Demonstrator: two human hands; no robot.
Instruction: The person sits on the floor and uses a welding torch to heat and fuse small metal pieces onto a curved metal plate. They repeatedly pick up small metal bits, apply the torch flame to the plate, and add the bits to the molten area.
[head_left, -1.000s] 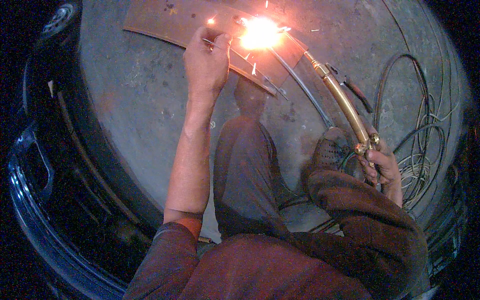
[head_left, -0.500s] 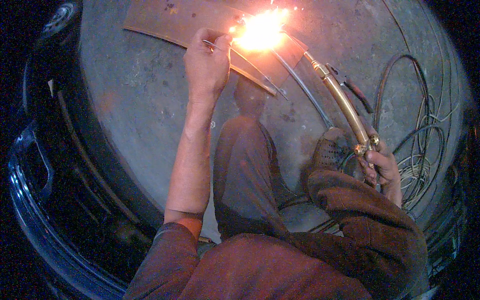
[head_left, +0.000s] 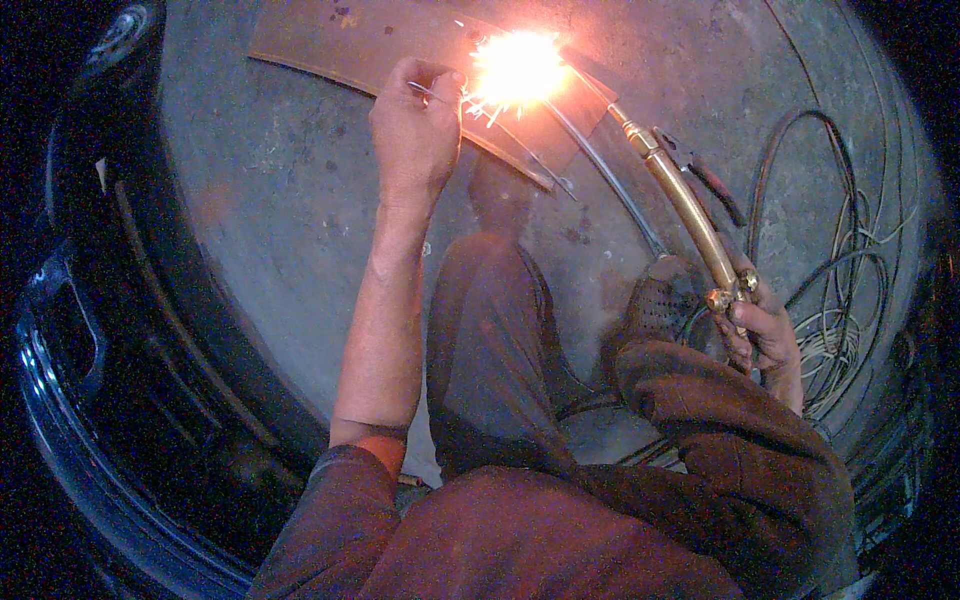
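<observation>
My right hand (head_left: 762, 328) is wrapped round the valve end of a brass gas welding torch (head_left: 690, 212), whose neck slants up and left into a white glare (head_left: 520, 68) with sparks. Pinched between the fingers of my left hand (head_left: 415, 130) is a thin wire-like rod (head_left: 425, 91), its far end lost in the glare. Beneath the flame lies a flat rusty metal sheet (head_left: 330, 48). A long metal bar (head_left: 610, 178) runs from under the glare toward my shoe. What the flame touches is hidden by the brightness.
Pliers with red and black handles (head_left: 712, 185) lie on the concrete floor right of the torch. Dark hoses (head_left: 768, 165) and a coil of pale cable (head_left: 835, 345) spread at the right. A dark, shiny curved car body part (head_left: 50, 390) stands along the left.
The glare has shifted slightly left, and sparks now spray downward near my left fingertips. Both hands stay almost in place.
</observation>
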